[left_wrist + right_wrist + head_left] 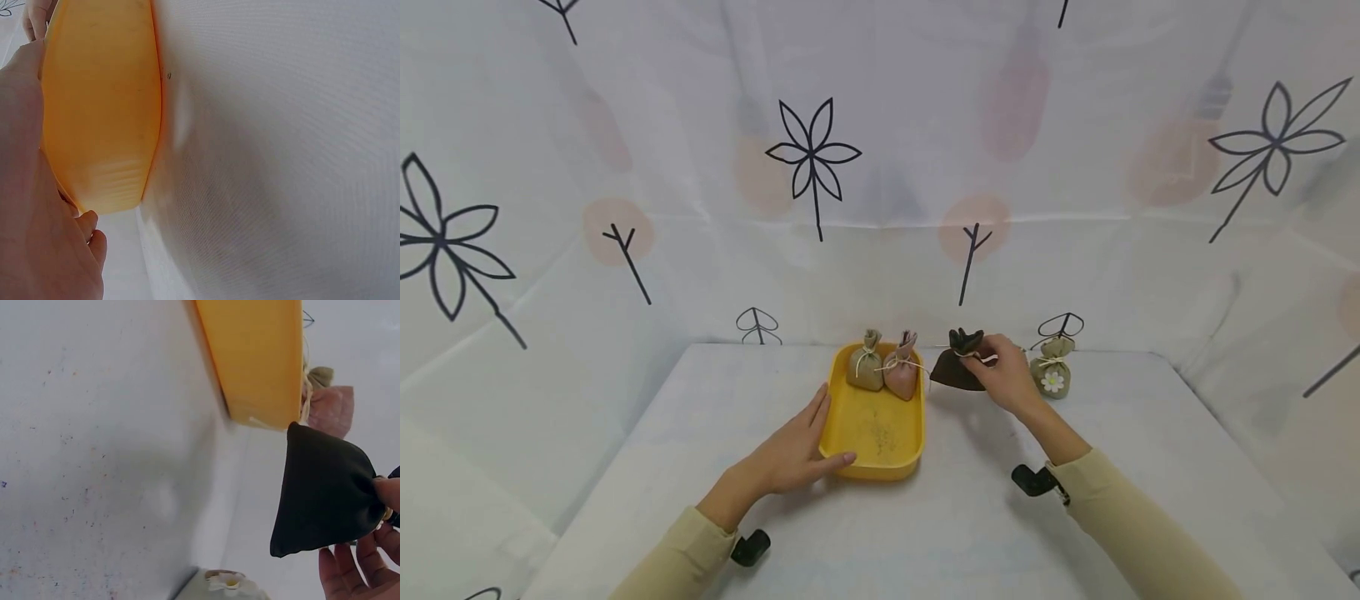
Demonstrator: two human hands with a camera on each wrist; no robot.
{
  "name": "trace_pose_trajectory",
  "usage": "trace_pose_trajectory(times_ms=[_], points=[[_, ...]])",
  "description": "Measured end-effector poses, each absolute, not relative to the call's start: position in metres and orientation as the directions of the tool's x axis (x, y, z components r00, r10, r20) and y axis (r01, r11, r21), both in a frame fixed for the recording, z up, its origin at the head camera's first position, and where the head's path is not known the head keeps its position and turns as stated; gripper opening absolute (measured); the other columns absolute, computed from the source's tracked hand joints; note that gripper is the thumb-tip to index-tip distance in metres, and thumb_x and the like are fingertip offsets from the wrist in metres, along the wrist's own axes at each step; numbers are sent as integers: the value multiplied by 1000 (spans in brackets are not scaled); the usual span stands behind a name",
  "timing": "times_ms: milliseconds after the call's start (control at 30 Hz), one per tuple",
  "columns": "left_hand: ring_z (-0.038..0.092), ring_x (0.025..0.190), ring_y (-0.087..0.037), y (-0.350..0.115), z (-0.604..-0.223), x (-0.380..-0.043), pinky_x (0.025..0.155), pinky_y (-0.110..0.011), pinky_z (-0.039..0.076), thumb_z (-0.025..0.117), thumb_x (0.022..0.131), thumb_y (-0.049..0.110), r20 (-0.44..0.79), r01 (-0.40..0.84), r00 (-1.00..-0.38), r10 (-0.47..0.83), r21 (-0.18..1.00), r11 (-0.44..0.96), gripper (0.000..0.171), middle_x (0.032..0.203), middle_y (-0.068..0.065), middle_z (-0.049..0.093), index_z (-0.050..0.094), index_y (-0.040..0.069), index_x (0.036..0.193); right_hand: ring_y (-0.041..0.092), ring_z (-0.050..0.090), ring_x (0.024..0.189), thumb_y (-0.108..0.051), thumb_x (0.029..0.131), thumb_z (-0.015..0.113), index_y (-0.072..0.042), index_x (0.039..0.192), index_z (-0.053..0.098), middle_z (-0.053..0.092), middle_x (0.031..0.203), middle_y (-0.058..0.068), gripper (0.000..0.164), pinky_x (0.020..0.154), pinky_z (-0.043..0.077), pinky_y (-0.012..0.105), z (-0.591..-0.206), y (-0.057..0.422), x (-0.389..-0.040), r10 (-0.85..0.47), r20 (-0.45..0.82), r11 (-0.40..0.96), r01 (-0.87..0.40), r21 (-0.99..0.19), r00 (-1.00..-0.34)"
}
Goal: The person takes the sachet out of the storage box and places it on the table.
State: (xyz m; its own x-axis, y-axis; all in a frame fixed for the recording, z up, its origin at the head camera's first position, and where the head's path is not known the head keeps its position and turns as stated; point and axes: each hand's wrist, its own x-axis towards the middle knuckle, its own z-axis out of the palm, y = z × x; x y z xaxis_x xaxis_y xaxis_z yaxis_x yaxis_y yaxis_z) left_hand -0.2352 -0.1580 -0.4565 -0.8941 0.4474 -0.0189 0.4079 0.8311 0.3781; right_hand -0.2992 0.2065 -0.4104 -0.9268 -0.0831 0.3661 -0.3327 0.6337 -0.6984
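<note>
A dark pouch [957, 372] with a tied neck hangs to the right of the yellow tray [871, 472], its neck pinched by my right hand [1006, 375]. In the right wrist view the dark pouch [325, 494] is lifted above the white surface. Inside the tray's far end stand a green pouch [866, 368] and a pink pouch [902, 379], side by side. My left hand [793, 448] rests along the tray's left side, fingers straight and the thumb over the near rim. From the left wrist, the tray's wall [103, 94] shows beside the palm.
Right of my right hand, a green pouch with a white flower [1051, 371] stands on the white table [977, 533]. A white cloth [895, 275] with drawn flowers hangs behind the table's far edge. Dark wrist cameras [751, 547] sit at both sleeves.
</note>
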Motion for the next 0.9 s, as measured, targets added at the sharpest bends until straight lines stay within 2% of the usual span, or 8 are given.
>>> trace_pose_trajectory(times_ms=[267, 533, 900], points=[[14, 157, -25, -157, -457, -235, 125, -44, 23, 50, 93, 75, -26, 410, -891, 452, 378, 830, 110, 172, -5, -6, 5, 4, 164, 39, 61, 105, -10, 97, 69, 9, 114, 64, 63, 109, 25, 26, 92, 56, 52, -421, 212, -304, -67, 363, 653, -316, -688, -929], [15, 157, -25, -157, -457, -233, 124, -44, 24, 50, 93, 75, -21, 411, -891, 454, 386, 826, 110, 172, -5, -6, 5, 4, 164, 37, 61, 102, -9, 95, 69, 7, 107, 66, 63, 105, 23, 20, 88, 56, 51, -434, 213, -308, -71, 372, 659, -323, -679, -926], [15, 157, -25, -157, -456, -234, 124, -44, 24, 51, 93, 75, -15, 410, -893, 449, 381, 829, 110, 172, -5, -7, 4, 5, 164, 36, 63, 99, -11, 95, 70, 3, 107, 65, 64, 104, 20, 20, 86, 56, 50, -446, 220, -304, -68, 349, 673, -301, -676, -935]])
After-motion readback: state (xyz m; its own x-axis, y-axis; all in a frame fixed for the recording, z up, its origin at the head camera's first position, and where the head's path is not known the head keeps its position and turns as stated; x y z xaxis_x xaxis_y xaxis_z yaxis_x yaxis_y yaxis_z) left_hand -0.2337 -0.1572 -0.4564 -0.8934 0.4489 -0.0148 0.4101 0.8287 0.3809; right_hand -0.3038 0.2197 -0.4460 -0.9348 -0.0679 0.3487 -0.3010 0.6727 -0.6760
